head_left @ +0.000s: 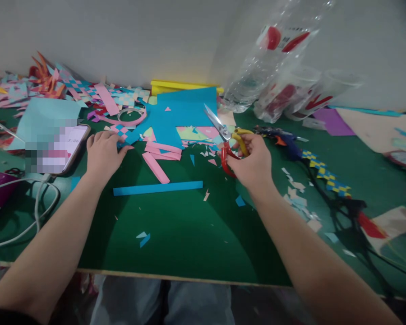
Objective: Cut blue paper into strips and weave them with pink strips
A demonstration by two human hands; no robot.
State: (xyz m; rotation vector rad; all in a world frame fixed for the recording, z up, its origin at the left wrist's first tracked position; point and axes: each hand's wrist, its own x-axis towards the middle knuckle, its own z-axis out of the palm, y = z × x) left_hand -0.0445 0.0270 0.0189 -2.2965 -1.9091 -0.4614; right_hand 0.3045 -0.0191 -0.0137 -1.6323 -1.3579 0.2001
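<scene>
My right hand (253,160) holds scissors (225,133) with one red and one yellow handle, blades pointing up and left. The scissors' tips lie over the right edge of a large blue paper (189,106). My left hand (104,151) is at a blue paper strip (133,137), its thumb and fingertips close together on the strip's end. Folded pink strips (155,167) lie between the hands. Nearer the front, a long blue strip (158,188) lies flat on the green table (189,239). A roll of tape (130,116) sits behind my left hand.
A phone (66,149) with a white cable (37,203) lies at left. Paper scraps (16,92) are heaped at the back left. A plastic bottle (267,54) and cups (321,92) lean at the back right. A blue-yellow woven strip (326,174) and black cables (352,239) lie at right.
</scene>
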